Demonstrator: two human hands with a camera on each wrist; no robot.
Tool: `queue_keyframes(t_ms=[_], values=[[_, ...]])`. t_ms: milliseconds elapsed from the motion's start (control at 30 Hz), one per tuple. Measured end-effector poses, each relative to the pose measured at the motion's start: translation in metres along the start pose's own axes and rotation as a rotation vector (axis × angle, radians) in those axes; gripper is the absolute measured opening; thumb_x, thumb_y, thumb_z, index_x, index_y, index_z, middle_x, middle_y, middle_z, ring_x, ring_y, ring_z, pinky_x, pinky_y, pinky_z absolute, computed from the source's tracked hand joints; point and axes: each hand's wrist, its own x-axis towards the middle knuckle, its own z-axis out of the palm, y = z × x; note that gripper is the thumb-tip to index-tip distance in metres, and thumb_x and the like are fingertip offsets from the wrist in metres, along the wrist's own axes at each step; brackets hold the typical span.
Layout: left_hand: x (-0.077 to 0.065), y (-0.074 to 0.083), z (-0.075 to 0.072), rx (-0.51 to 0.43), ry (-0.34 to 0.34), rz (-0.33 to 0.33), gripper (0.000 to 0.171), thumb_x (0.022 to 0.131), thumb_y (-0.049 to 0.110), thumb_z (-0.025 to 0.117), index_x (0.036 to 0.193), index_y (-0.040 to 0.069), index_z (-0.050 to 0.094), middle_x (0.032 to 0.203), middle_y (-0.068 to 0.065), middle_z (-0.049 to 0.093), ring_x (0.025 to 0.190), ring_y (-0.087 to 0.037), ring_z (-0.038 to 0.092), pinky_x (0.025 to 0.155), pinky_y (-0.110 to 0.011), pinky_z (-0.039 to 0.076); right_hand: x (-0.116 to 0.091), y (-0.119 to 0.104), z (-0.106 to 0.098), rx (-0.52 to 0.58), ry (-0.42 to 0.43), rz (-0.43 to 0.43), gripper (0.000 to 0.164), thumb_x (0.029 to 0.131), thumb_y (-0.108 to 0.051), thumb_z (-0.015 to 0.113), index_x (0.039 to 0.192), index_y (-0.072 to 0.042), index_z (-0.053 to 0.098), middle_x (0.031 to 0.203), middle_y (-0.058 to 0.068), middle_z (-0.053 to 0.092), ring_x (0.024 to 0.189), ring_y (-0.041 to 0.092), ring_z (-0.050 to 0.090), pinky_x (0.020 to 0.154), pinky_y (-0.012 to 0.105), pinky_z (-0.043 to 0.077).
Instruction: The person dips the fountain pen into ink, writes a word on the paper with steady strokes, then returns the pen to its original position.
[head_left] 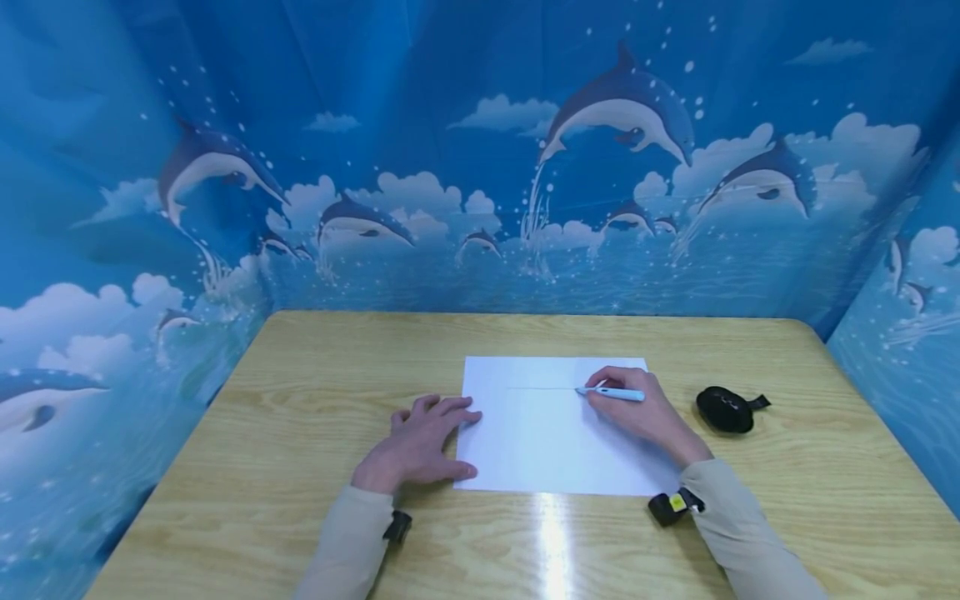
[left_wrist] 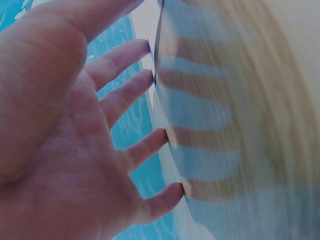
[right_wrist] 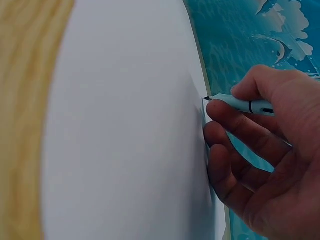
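Nearest us we see two sleeves coming in over the table, a wooden top with a bright glare at its near edge. Our left hand lies flat, fingers straight and spread, gripping nothing; its fingertips press the left edge of the sheet, and the wrist view shows them touching the surface. The white sheet lies flat at the middle of the table, between the two hands. Our right hand rests on the sheet's right part, fingers curled round the pen, pinching it between thumb and forefinger. The pen is pale blue and lies nearly level, its tip on the paper at the end of a thin line drawn across the upper part. Just right of that hand, off the sheet, sits a small black object. Beyond the table hangs a blue backdrop with dolphins and clouds.
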Motion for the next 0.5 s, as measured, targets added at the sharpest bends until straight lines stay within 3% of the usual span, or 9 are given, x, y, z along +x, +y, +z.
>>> queue_keyframes(t_ms=[267, 500], values=[[0.0, 0.0, 0.0, -0.004, -0.001, -0.014, 0.071, 0.084, 0.047, 0.081, 0.148, 0.032, 0.054, 0.165, 0.007, 0.038, 0.155, -0.039, 0.023, 0.116, -0.073, 0.022, 0.006, 0.0, -0.009, 0.018, -0.062, 0.026, 0.015, 0.094, -0.024, 0.071, 0.105, -0.015, 0.075, 0.109, 0.009, 0.074, 0.092, 0.02, 0.061, 0.075, 0.032, 0.048], [0.0, 0.0, 0.0, 0.0, -0.007, -0.019, 0.072, 0.084, 0.049, 0.081, 0.148, 0.033, 0.053, 0.166, 0.008, 0.036, 0.155, -0.039, 0.022, 0.117, -0.073, 0.021, 0.009, -0.001, -0.016, 0.033, -0.111, 0.063, 0.014, 0.093, -0.023, 0.07, 0.102, -0.012, 0.073, 0.094, 0.008, 0.071, 0.074, 0.02, 0.056, 0.06, 0.03, 0.046]])
